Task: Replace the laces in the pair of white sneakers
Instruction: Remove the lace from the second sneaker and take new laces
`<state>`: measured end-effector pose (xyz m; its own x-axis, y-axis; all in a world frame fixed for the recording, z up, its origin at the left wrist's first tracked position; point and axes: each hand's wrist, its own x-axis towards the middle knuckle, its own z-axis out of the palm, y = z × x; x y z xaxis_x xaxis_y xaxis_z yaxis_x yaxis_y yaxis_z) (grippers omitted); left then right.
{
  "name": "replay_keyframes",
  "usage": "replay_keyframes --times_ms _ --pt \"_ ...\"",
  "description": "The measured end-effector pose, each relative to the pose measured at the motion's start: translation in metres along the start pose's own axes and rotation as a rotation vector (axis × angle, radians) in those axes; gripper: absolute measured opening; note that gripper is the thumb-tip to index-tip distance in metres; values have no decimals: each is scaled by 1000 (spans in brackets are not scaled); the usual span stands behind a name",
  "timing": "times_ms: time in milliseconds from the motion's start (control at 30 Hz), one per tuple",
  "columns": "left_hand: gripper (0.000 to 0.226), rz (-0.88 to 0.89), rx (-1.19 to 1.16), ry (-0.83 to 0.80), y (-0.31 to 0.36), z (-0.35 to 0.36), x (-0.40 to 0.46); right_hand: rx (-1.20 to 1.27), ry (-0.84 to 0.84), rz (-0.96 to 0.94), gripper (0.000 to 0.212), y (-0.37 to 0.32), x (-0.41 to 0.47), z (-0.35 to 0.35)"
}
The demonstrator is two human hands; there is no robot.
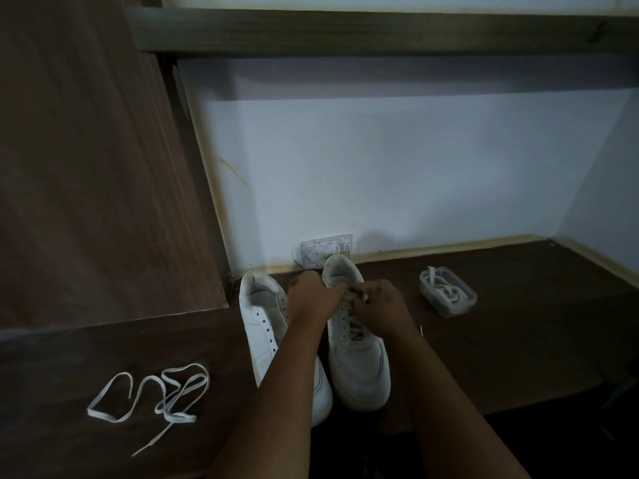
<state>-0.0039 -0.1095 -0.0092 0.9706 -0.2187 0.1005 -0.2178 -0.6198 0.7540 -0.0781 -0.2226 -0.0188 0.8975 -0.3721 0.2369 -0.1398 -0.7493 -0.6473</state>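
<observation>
Spanning the whole scene, a dark wooden counter [518, 340] carries two white sneakers side by side. The laced sneaker [358, 357] lies under both hands; the unlaced sneaker [262, 326] sits just left of them. The left hand [313, 299] and right hand [377, 309] pinch the lace [351, 297] near the top eyelets. A loose lace [162, 392] lies well left. Right of the fingers, a clear tub [447, 292] holds another lace. No writing is legible.
</observation>
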Motion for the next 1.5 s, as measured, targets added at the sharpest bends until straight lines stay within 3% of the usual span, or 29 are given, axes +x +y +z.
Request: replay_keyframes --times_ms 133,200,333,500,600,733,867,1033,1167,1300,1367,1467,1500 --pt "13 -83 -341 -159 -15 -8 3 -106 -70 70 33 -4 5 12" --pt "9 -76 -428 -177 -20 -9 -2 -255 -146 79 38 -11 4 14" --pt "14 -69 -441 -134 -20 -11 -7 -317 -186 62 37 -15 2 10" --pt "14 -94 -447 -138 -17 -13 -6 -237 -92 84 33 -9 -1 14" --pt "5 -83 -378 -103 -15 -13 -7 -197 -41 155 34 -8 6 20" --pt "20 -33 -253 -21 -12 -10 -10 -146 -29 260 37 -15 10 21" --pt "17 -30 -191 -8 -10 -12 -7 -154 -38 204 34 -21 9 23" --pt "15 -65 -248 -67 -12 -11 -7 21 -67 172 31 -2 11 32" --pt "10 -187 -480 -173 -11 -10 -3 484 -72 214 14 4 5 30" --pt "13 -238 -565 -217 -11 -10 -2 649 13 275 29 4 6 7" --pt "12 -244 -538 -209 -12 -10 -2 521 47 256 38 5 11 3" --pt "13 -234 -496 -204 -12 -11 -2 -80 -36 92 63 0 13 12" --pt "11 -232 -507 -210 -12 -12 -2 -147 -32 97 62 3 15 18"
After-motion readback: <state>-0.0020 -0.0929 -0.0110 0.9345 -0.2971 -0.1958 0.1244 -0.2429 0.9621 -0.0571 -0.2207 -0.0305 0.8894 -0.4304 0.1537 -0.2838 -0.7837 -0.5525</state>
